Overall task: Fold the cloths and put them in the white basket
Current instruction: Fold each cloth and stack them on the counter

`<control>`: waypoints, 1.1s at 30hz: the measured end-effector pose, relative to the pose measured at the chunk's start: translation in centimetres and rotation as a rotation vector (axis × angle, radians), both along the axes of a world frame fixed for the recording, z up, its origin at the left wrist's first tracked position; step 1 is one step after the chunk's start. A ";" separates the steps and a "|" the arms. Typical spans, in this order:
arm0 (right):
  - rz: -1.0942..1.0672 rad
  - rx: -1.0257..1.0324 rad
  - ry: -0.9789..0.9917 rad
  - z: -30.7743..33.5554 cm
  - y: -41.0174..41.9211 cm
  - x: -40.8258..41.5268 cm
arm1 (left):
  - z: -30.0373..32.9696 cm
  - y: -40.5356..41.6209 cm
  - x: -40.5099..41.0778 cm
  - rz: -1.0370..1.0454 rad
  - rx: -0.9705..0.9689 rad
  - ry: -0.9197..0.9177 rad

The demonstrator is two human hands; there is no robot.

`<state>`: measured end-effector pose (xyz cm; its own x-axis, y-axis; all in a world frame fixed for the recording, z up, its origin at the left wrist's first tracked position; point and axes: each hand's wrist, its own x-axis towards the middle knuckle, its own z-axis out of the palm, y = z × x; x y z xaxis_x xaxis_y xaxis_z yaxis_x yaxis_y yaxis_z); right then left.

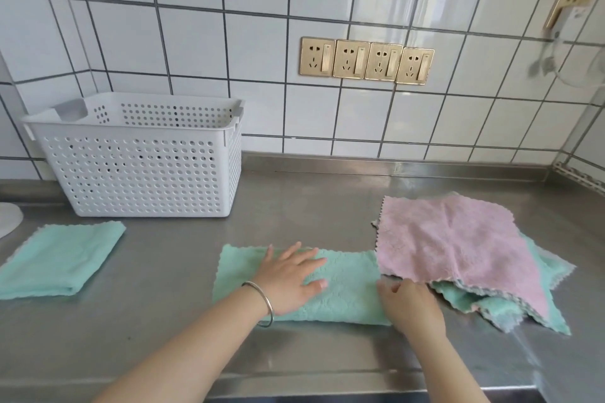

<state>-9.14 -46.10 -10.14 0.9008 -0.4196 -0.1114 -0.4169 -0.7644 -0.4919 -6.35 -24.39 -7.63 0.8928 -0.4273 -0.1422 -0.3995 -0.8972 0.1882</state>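
A green cloth (350, 285), folded into a long strip, lies on the steel counter in front of me. My left hand (289, 276) rests flat on its left half, fingers spread. My right hand (411, 304) grips the strip's right end, fingers curled on the edge. A pink cloth (451, 239) lies spread at the right over more green cloths (471, 301). A folded green cloth (59, 258) sits at the left. The white perforated basket (140, 170) stands at the back left; I cannot see into it.
The steel counter (294, 206) runs to a tiled wall with a row of gold sockets (366, 60). A white round object (8, 217) shows at the far left edge. The counter's front edge (327, 384) is just below my arms.
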 end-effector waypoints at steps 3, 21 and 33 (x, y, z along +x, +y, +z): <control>0.052 -0.069 0.083 -0.2 0.7 -1.2 | -1.2 -0.2 -0.3 0.009 0.114 0.052; 0.512 -0.210 -0.855 3.3 12.4 -1.8 | 5.4 1.5 0.0 0.572 -1.057 0.463; 0.725 -0.188 -0.503 -0.3 14.1 -2.2 | 3.2 8.1 -0.4 0.765 -0.708 0.117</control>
